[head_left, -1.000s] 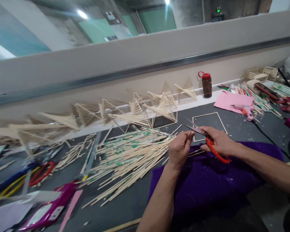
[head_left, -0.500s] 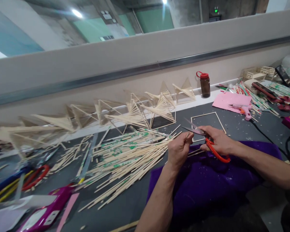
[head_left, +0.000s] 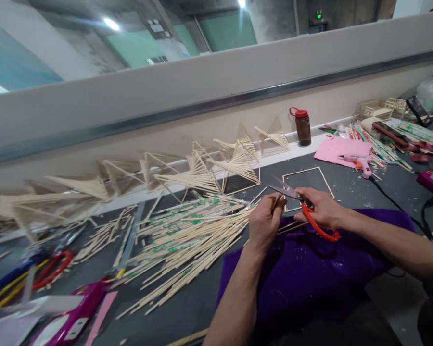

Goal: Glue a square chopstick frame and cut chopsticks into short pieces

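- Left hand (head_left: 264,222) clenched, seemingly on thin sticks (head_left: 291,228) showing between the hands.
- Right hand (head_left: 320,207) grasps scissors (head_left: 312,221), blades parted.
- Loose sticks (head_left: 202,245) lie leftward, apparently not yet used.
- Square frame (head_left: 326,182) lies flat, sides joined where visible.
- Stick models (head_left: 238,166) by the wall (head_left: 202,124) look already built.

Table (head_left: 193,310): dark grey top. Stick pile (head_left: 202,240) spread across it. Left of pile: short sticks (head_left: 106,236). Left and nearer: pink strip (head_left: 101,317), magenta device (head_left: 88,299) beside it. Right of pile: thin square frame (head_left: 326,182), lying flat; farther right, pink sheet (head_left: 326,150).
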The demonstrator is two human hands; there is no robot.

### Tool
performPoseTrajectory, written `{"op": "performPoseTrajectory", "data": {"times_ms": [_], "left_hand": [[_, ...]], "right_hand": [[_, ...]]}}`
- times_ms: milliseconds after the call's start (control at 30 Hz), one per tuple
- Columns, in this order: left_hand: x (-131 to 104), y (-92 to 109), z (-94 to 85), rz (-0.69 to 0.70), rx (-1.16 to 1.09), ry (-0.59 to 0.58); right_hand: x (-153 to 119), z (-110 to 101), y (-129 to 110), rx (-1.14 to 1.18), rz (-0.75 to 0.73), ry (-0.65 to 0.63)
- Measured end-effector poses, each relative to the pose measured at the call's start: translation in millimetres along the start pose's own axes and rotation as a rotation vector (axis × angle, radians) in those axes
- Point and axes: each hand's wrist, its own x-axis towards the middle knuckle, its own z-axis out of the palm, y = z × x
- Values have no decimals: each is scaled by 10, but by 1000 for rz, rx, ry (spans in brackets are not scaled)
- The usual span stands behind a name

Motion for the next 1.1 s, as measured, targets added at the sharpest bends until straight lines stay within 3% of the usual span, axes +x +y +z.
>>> {"op": "performPoseTrajectory", "data": {"times_ms": [167, 600, 867, 1100], "left_hand": [[-11, 0, -13, 27, -1, 59], [-36, -40, 15, 45, -51, 45], [-5, 38, -76, 1, -82, -78], [-13, 10, -27, 23, -74, -17]], "right_hand": [[-3, 0, -10, 8, 2, -7], [-2, -34, -30, -53, 32, -55], [-4, -47, -12, -50, -4, -63], [1, -33, 6, 16, 17, -63]]}}
